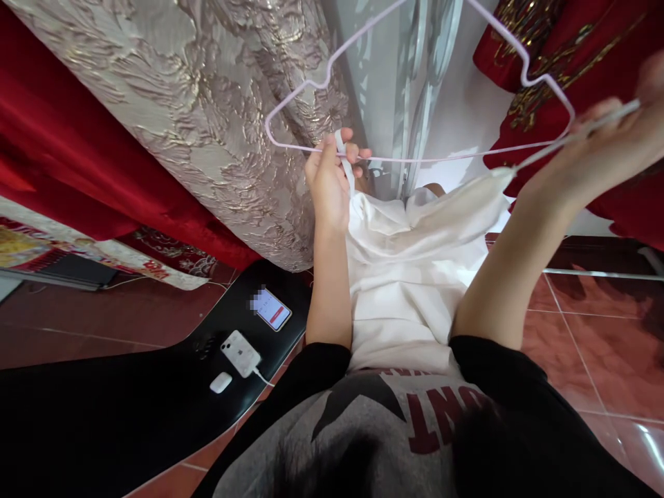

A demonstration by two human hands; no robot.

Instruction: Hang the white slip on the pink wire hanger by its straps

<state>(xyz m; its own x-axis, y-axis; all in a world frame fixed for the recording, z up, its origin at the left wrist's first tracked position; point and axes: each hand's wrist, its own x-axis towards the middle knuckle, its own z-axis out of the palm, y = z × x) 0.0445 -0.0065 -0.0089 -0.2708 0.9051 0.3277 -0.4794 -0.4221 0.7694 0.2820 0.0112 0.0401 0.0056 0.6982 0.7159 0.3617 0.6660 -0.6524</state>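
Note:
A pale lilac hanger (436,159) spans the top of the view, its hook out of frame. My left hand (332,176) is closed around one strap (341,142) of a white strappy garment (404,277), right at the hanger's lower bar. Up at the right edge my right hand (606,131), blurred by motion, grips the other strap (542,152) and draws it taut past the hanger's right end. Between my forearms the garment's folds hang down in front of my body.
A black bench (129,401) at the lower left bears a lit phone (274,309), a phone lying face down with a cable (241,353) and a white earbud case (220,382). Textured fabric (207,124) hangs left; red embroidered cloth (560,90) hangs right. White doors (384,90) stand ahead.

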